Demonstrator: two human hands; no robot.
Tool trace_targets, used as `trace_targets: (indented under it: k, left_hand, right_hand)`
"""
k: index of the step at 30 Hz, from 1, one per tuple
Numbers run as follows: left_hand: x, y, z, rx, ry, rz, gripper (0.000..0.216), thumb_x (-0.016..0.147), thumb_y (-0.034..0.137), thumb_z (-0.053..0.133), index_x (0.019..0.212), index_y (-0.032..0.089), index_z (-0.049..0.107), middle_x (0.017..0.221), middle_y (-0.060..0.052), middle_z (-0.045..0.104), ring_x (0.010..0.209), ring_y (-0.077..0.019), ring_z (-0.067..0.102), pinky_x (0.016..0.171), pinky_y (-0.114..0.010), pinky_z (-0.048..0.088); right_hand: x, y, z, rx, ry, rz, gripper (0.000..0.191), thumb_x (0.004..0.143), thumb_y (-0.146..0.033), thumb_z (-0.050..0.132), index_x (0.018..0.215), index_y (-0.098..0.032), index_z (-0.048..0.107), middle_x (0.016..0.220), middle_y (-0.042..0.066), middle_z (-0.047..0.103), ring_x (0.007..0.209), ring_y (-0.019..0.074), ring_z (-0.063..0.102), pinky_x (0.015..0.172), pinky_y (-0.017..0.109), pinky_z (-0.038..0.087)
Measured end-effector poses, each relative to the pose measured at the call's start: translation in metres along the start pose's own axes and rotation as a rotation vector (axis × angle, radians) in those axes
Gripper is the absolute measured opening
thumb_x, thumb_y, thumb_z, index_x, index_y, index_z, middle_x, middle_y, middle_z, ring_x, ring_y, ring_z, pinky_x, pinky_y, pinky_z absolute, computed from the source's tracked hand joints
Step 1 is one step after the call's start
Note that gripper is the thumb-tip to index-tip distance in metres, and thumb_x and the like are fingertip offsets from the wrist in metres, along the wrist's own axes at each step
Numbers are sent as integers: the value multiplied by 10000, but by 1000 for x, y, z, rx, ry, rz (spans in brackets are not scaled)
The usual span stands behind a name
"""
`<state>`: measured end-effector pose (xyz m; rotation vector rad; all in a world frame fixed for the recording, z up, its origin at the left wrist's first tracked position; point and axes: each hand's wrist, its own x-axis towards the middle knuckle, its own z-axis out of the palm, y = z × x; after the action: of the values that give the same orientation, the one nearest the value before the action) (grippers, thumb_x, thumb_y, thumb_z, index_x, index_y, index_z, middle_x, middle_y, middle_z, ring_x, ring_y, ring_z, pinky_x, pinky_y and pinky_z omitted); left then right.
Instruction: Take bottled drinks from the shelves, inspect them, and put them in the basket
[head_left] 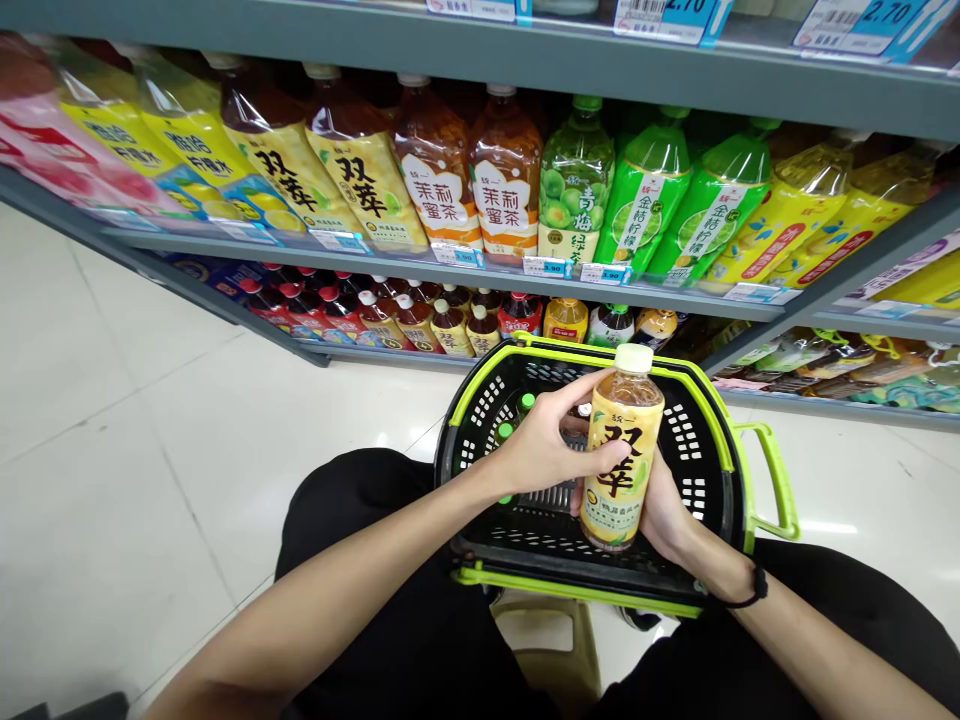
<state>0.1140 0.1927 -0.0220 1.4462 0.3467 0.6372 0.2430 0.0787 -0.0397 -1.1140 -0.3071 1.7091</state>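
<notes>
Gripping a pale-capped, yellow-labelled plastic bottle (pixel 621 495) between left hand (pixel 551 440) and right hand (pixel 670 515), right of frame centre; held its long axis nearly upright over the black plastic basket (pixel 525 552).

Shop, likely supermarket: shelves (pixel 420 45), price tags (pixel 544 267)

- Plastic bottle (pixel 632 468), clear at neck and base, brownish liquid showing there.
- Topped with a pale cap (pixel 634 358), fitted on.
- Wrapped in a yellow label (pixel 621 500) with large dark characters, turned toward the head camera.
- Nearly upright, cap end leaning slightly rightward in view.
- Held between left hand (pixel 551 450) and right hand (pixel 669 512), over the black basket (pixel 517 560).
</notes>
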Motion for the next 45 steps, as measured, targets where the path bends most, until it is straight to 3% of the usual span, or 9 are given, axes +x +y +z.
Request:
trace_targets:
  k: [5, 9, 14, 20, 24, 28, 40, 45]
  left_hand:
    - [3, 1, 1, -75, 14, -84, 807, 790, 322, 849, 1504, 175, 504, 1375, -156, 680, 1172, -284, 699, 899, -347, 628]
    - [5, -1, 1, -86, 33, -159, 775, 803, 328, 843, 1488, 161, 519, 1373, -162, 680, 1258, -296, 651, 943, -376, 612]
    - [7, -7, 0, -63, 89, -135, 690, 808, 352, 841, 1424, 170, 587, 1316, -136, 716, 1232, -275, 665, 1020, -401, 564]
    - [9, -2, -1, -84, 147, -184, 697, 756, 373, 881, 1361, 155, 612, 1248, -144, 738, 1145, -267, 697, 934, -367, 583]
    - [10, -2, -2, -109, 172, -187, 608, 755, 389, 879, 1264, 147, 649, 1201, -141, 750, 1084, -257, 714, 887, -346, 589]
    - [10, -5, -3, -130, 174, -194, 552, 781, 410, 857, 1228, 155, 659, 1196, -138, 751, 1054, -247, 722, 842, -323, 592]
    - [11, -2, -3, -95, 196, -214, 557, 770, 400, 865, 1227, 143, 675, 1167, -129, 758, 1075, -261, 717, 840, -313, 595]
    - [11, -5, -3, -102, 183, -208, 559, 780, 398, 857, 1244, 144, 674, 1176, -124, 759, 1069, -254, 719, 836, -303, 595]
  right_hand:
    - [-1, 3, 1, 48, 12, 42, 565, 894, -707, 465, 931, -213, 734, 715, 100, 752, 836, 325, 742, 776, 480, 611]
    - [-1, 6, 0, 96, -22, 113, 628, 906, -728, 396, 877, -195, 727, 729, 119, 749, 824, 322, 743, 775, 482, 611]
    - [-1, 6, -4, 120, -30, 163, 689, 909, -776, 345, 934, -200, 722, 762, 113, 760, 826, 311, 746, 745, 453, 614]
    - [-2, 3, -3, 114, -84, 135, 745, 902, -815, 311, 907, -191, 720, 803, 121, 776, 747, 292, 749, 670, 410, 615]
    - [-2, 0, 0, 122, -110, 149, 842, 879, -871, 259, 902, -164, 717, 739, 131, 760, 636, 271, 731, 568, 369, 590]
    - [-2, -2, 2, 106, -111, 172, 895, 870, -877, 236, 885, -123, 719, 686, 152, 743, 582, 267, 719, 571, 368, 591]
    - [-4, -5, 6, 126, -56, 179, 810, 910, -818, 227, 1044, -190, 720, 691, 104, 745, 655, 295, 718, 609, 421, 604]
    - [-3, -5, 7, 112, -36, 211, 843, 888, -839, 224, 991, -174, 731, 647, 110, 729, 554, 270, 689, 550, 391, 581]
